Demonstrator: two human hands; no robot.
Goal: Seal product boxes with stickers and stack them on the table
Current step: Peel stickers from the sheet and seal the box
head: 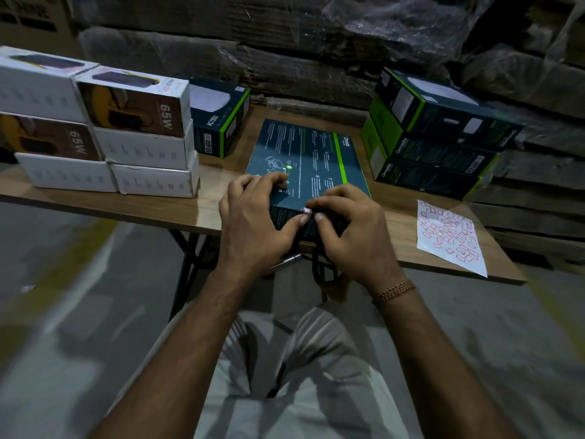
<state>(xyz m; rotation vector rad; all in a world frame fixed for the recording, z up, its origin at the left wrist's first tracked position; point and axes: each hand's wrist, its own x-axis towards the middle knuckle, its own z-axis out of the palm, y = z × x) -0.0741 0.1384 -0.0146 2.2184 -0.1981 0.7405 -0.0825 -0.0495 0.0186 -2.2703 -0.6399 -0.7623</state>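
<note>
box [308, 160], frame centre on surface [209, 213]: stiff, light card, best held by its edges; both hands' fingers [302, 219] pinching small sticker [307, 211] onto near edge.

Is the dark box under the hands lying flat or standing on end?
Lying flat: the dark box rests on the table with its broad printed face up.

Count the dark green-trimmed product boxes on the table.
5 visible: one flat dark green-trimmed box under both hands at the near table edge, one AC1350 box standing behind the white stack at left, three stacked at right. More may be hidden.
</note>
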